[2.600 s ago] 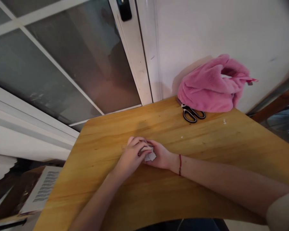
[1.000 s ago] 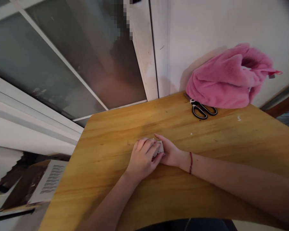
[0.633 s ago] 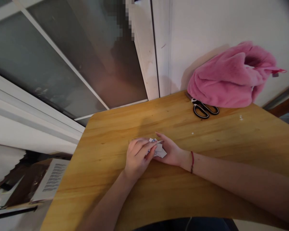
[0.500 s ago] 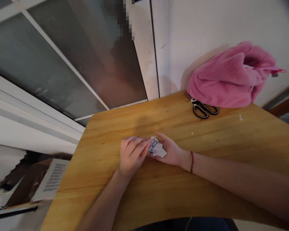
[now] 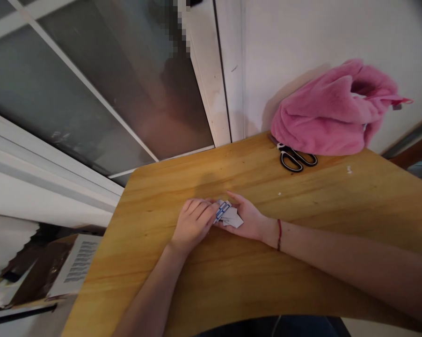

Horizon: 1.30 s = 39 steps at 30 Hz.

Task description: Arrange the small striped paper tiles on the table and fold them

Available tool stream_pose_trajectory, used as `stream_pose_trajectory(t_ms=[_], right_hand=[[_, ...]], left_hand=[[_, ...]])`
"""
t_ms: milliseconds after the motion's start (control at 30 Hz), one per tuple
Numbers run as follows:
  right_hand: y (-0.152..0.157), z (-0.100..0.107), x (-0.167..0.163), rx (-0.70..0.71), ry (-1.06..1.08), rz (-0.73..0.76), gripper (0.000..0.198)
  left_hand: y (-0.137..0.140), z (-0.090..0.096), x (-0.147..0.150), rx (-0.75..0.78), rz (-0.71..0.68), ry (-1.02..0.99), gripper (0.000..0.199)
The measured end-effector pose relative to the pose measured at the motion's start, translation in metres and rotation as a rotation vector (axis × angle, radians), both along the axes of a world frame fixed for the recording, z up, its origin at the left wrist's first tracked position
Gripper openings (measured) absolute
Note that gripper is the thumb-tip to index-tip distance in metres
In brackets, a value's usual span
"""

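Observation:
Over the wooden table, my right hand lies palm up with its thumb stretched out. Cut white paper pieces rest in its palm. On top of them is a piece of paper with blue printed outlines. My left hand reaches in from the left, palm down, with its fingers closed at the left edge of the printed piece. Its fingertips hide part of the paper. A red cord bracelet circles my right wrist.
Black-handled scissors lie at the table's back, blades under a pink plush bag. Small white scraps dot the right side. A glass-paneled door stands behind; an open cardboard box sits lower left.
My left hand has flattened down toward the right palm, and the blue-printed paper now lies flatter on the stack, showing more of its print. The view has shifted slightly.

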State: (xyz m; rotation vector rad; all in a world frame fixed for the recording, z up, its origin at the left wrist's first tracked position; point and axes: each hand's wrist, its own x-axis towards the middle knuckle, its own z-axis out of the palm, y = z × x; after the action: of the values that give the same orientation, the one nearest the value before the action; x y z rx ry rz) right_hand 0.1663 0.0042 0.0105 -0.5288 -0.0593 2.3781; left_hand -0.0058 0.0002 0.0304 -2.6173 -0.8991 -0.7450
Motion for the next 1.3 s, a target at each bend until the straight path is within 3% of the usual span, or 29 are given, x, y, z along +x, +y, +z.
stream_pose_trajectory(t_ms=[133, 400, 667, 1000, 1300], right_hand=[[0.000, 0.002, 0.001, 0.021, 0.016, 0.005, 0.037], [0.003, -0.001, 0.002, 0.028, 0.074, 0.021, 0.040], [0.003, -0.005, 0.001, 0.013, 0.089, 0.012, 0.035], [0.005, -0.010, -0.001, 0.008, 0.073, -0.004, 0.028], [0.003, -0.001, 0.001, -0.030, -0.009, -0.010, 0.028]], left_hand=[[-0.001, 0.001, -0.002, -0.013, -0.059, 0.123, 0.024], [-0.002, 0.005, 0.004, -0.156, 0.047, 0.049, 0.024], [0.000, -0.002, 0.006, -0.132, 0.104, -0.009, 0.016], [-0.003, -0.001, 0.009, -0.134, 0.168, 0.056, 0.020], [-0.001, -0.003, 0.009, -0.123, 0.162, 0.005, 0.016]])
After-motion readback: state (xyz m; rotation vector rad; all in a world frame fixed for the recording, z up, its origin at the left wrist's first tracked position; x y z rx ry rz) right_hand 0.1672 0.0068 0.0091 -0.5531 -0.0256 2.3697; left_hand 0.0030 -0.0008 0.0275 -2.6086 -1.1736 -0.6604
